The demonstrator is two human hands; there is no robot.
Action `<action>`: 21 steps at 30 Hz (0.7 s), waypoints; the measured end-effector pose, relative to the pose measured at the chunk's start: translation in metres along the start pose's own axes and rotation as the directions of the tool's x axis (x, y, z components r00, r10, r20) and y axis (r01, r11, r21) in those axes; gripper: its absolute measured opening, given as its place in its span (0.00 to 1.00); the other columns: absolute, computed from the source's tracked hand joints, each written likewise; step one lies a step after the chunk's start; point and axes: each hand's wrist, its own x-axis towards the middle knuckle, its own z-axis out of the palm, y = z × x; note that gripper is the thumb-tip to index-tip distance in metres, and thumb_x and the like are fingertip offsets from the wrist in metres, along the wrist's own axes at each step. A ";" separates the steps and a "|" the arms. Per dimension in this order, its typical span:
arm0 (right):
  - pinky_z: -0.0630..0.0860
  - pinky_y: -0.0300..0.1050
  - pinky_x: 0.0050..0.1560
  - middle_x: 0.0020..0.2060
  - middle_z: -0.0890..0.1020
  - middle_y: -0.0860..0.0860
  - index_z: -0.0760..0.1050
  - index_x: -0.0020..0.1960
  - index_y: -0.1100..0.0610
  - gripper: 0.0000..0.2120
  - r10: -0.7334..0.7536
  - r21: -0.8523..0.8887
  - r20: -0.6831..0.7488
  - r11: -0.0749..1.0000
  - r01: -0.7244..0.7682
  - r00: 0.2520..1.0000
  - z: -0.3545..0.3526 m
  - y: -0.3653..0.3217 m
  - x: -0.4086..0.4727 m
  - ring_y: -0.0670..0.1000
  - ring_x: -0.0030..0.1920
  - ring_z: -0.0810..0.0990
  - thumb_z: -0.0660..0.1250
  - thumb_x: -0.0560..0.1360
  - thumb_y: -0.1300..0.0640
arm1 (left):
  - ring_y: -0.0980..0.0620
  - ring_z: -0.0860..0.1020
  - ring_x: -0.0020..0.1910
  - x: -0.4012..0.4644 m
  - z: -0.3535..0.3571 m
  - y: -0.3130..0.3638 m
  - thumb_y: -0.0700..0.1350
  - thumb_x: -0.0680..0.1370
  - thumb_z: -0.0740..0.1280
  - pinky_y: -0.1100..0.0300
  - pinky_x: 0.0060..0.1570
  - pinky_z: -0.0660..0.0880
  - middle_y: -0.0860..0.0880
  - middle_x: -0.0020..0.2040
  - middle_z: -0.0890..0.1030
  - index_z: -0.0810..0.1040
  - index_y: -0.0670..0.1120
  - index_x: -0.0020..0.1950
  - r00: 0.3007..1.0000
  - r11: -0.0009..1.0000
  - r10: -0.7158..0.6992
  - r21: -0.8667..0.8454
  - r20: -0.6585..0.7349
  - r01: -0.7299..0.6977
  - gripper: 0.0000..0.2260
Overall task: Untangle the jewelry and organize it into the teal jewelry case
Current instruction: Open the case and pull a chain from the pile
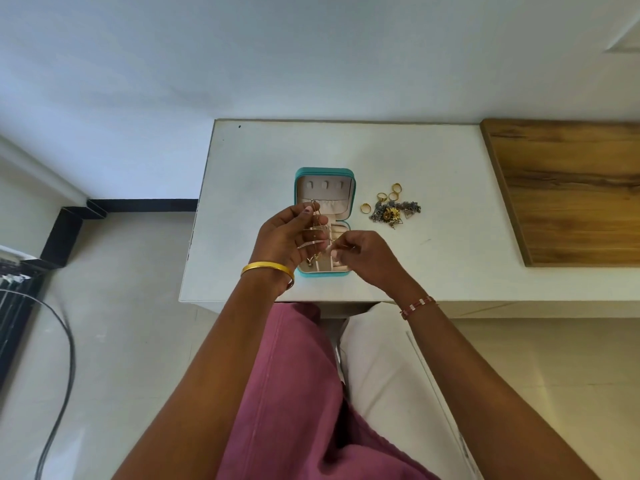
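Note:
The teal jewelry case [353,188] lies open on the white table [263,161], lid toward the wall, cream lining showing. My left hand [285,237] is raised over the case and pinches a thin chain necklace [316,220] that hangs down across its fingers, with a small pendant near the tray. My right hand [360,252] pinches the same chain from the right, over the case's lower tray. To the right of the case lies a tangled pile of jewelry [394,211] with several gold rings [381,197] beside it.
A wooden board [568,188] covers the table's right part. The wall runs behind the table. A dark cable [65,358] lies on the floor at left. My lap in pink cloth [294,393] is below the table's front edge.

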 end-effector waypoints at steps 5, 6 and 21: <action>0.75 0.36 0.42 0.41 0.81 0.55 0.78 0.49 0.62 0.05 -0.054 0.056 -0.136 0.996 0.063 0.989 -0.025 -0.007 -0.005 0.46 0.38 0.77 0.66 0.74 0.63 | 0.52 0.75 0.33 0.002 -0.003 0.006 0.39 0.78 0.61 0.62 0.35 0.77 0.51 0.30 0.80 0.78 0.45 0.45 0.997 0.999 0.043 0.032 -0.064 -0.041 0.07; 0.76 0.35 0.41 0.40 0.81 0.55 0.78 0.49 0.62 0.05 -0.069 0.056 -0.151 0.995 0.078 0.986 -0.030 -0.010 -0.006 0.45 0.37 0.77 0.66 0.74 0.63 | 0.52 0.75 0.33 0.001 0.000 0.008 0.39 0.78 0.61 0.63 0.34 0.77 0.51 0.30 0.79 0.78 0.45 0.45 0.998 0.999 0.042 0.013 -0.051 -0.042 0.07; 0.74 0.32 0.34 0.29 0.77 0.50 0.78 0.43 0.59 0.04 -0.142 0.117 -0.149 0.980 0.160 0.979 -0.057 -0.024 -0.025 0.42 0.28 0.76 0.66 0.74 0.63 | 0.56 0.71 0.25 -0.011 0.070 0.032 0.38 0.77 0.62 0.66 0.27 0.70 0.52 0.32 0.81 0.78 0.45 0.44 0.950 0.978 0.131 0.120 0.285 -0.171 0.07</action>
